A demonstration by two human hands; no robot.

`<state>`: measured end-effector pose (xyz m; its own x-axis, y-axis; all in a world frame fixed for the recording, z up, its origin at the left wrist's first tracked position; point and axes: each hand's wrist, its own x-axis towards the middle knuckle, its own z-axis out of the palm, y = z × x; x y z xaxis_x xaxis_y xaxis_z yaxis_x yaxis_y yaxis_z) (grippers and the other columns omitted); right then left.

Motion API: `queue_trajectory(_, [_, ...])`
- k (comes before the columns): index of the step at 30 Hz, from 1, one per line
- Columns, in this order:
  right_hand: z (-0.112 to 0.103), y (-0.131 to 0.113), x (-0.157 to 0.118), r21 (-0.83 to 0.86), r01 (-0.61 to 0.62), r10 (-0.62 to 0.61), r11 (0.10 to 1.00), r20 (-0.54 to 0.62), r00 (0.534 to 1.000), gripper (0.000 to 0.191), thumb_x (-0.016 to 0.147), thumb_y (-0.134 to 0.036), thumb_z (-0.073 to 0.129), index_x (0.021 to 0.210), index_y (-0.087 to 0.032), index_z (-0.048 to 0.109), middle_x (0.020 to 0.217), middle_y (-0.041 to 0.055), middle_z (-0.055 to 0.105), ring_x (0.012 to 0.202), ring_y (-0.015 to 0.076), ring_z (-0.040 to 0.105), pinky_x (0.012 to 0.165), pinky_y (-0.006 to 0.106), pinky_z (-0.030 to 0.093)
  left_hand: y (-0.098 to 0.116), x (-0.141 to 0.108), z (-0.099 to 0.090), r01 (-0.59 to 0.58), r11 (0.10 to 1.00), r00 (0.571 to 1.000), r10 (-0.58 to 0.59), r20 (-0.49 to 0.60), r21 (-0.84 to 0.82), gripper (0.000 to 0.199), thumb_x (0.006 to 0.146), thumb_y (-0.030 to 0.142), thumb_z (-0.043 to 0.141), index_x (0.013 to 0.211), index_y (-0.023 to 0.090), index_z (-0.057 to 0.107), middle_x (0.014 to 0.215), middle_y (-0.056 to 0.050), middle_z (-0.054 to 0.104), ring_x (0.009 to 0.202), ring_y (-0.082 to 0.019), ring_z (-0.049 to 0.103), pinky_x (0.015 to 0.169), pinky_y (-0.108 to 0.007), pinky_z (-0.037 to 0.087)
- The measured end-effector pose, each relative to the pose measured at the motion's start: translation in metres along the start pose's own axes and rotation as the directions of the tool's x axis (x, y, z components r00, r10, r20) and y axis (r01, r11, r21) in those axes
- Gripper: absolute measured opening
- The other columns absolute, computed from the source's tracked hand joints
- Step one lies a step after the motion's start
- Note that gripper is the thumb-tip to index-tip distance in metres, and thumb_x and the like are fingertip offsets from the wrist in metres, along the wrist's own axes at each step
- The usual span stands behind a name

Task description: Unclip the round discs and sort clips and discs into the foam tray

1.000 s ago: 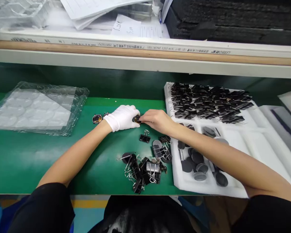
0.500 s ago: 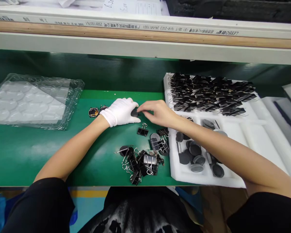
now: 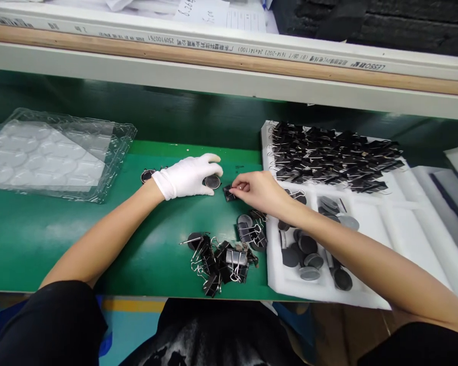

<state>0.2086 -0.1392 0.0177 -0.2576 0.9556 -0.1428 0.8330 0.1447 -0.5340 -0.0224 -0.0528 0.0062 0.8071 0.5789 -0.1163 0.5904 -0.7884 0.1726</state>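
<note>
My left hand [image 3: 193, 175], in a white glove, is closed around a round dark watch-like part [image 3: 212, 182] on the green table. To its right, my bare right hand [image 3: 257, 190] pinches a black binder clip [image 3: 229, 192] by its wire end. Behind my left wrist lies another round part [image 3: 147, 175], partly covered. Nearer the front edge sits a pile of black binder clips [image 3: 223, 259], some with grey pieces in them. A smaller group of clips with a grey disc [image 3: 245, 221] lies below my right hand.
A white foam tray [image 3: 273, 277] on the right holds grey and black discs [image 3: 307, 244] and rows of black clips [image 3: 328, 152]. Clear plastic trays [image 3: 53, 157] lie at the left. A pale shelf edge [image 3: 213, 66] crosses behind the table.
My right hand has moved right and down from the round part and taken hold of the single binder clip. The round part now shows more openly in my left hand.
</note>
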Motion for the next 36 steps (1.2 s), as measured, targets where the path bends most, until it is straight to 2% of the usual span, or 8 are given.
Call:
queue_trajectory(2, [-0.004,0.006,0.008,0.013,-0.07,0.071,0.997,-0.053,0.996,0.009,0.094,-0.023,0.074,0.088,-0.018,0.079,0.079,0.0042,0.078,0.076,0.0211,0.073,0.073,0.033,0.051,0.006,0.0,-0.002,0.099,0.994,0.995,-0.098,-0.022,0.055,0.072,0.086,0.06,0.076,0.146,0.022,0.06,0.151,-0.015,0.058,0.115,-0.033,0.071,0.088,-0.038,0.053])
queue_trajectory(4, [-0.009,0.011,0.018,0.011,-0.092,0.093,0.996,-0.067,0.993,0.011,0.093,-0.024,0.075,0.084,-0.019,0.077,0.079,0.0042,0.077,0.076,0.0212,0.072,0.074,0.034,0.052,0.011,0.001,-0.002,0.162,0.982,0.987,-0.16,-0.023,0.102,0.083,0.083,0.068,0.076,0.145,0.016,0.061,0.135,-0.018,0.067,0.112,-0.037,0.072,0.087,-0.04,0.053])
queue_trajectory(8, [-0.012,0.014,0.036,-0.014,-0.097,0.097,0.995,-0.043,0.994,0.017,0.093,-0.034,0.075,0.085,-0.02,0.073,0.084,0.0062,0.076,0.082,0.0242,0.071,0.083,0.037,0.052,0.017,0.008,0.008,0.186,0.977,0.982,-0.183,-0.041,0.1,0.061,0.091,0.066,0.067,0.124,0.016,0.072,0.116,-0.015,0.072,0.104,-0.035,0.073,0.083,-0.04,0.052])
queue_trajectory(10, [-0.008,0.011,0.047,-0.038,-0.124,0.117,0.992,-0.149,0.982,0.026,0.098,-0.044,0.066,0.102,-0.02,0.073,0.098,0.0109,0.076,0.098,0.0302,0.069,0.093,0.044,0.051,0.016,0.01,0.013,0.187,0.98,0.981,-0.183,-0.059,0.07,0.054,0.092,0.064,0.066,0.119,0.017,0.075,0.113,-0.014,0.072,0.1,-0.033,0.074,0.081,-0.039,0.052])
queue_trajectory(14, [0.011,0.005,0.074,0.078,-0.293,0.3,0.953,-0.385,0.873,0.047,0.11,-0.051,0.032,0.135,-0.023,0.061,0.137,0.0186,0.063,0.13,0.0377,0.055,0.11,0.057,0.041,0.013,0.013,0.016,0.18,0.983,0.981,-0.177,-0.074,0.03,0.052,0.091,0.061,0.066,0.119,0.018,0.076,0.113,-0.013,0.073,0.097,-0.031,0.074,0.079,-0.038,0.052])
queue_trajectory(19, [0.036,0.01,0.094,0.086,-0.423,0.421,0.902,-0.395,0.816,0.056,0.111,-0.053,0.024,0.144,-0.02,0.055,0.151,0.0211,0.05,0.146,0.0384,0.041,0.119,0.06,0.03,0.012,0.014,0.017,0.149,0.989,0.986,-0.148,-0.071,0.011,0.05,0.091,0.058,0.067,0.12,0.018,0.077,0.114,-0.013,0.074,0.1,-0.032,0.074,0.082,-0.038,0.052])
queue_trajectory(24, [0.042,0.02,0.093,0.084,-0.534,0.517,0.842,-0.412,0.75,0.059,0.113,-0.05,0.022,0.148,-0.016,0.054,0.154,0.0222,0.047,0.147,0.0384,0.041,0.122,0.057,0.027,0.014,0.017,0.021,0.141,0.99,0.987,-0.141,-0.075,-0.018,0.052,0.091,0.058,0.067,0.125,0.019,0.075,0.116,-0.013,0.073,0.104,-0.032,0.072,0.086,-0.039,0.052])
queue_trajectory(36, [0.044,0.021,0.095,0.111,-0.529,0.521,0.841,-0.43,0.737,0.056,0.114,-0.048,0.021,0.144,-0.015,0.055,0.152,0.022,0.049,0.147,0.0378,0.043,0.122,0.056,0.029,0.021,0.028,0.028,0.175,0.981,0.979,-0.183,-0.094,-0.084,0.052,0.092,0.058,0.068,0.125,0.02,0.073,0.117,-0.012,0.071,0.107,-0.031,0.071,0.089,-0.038,0.05])
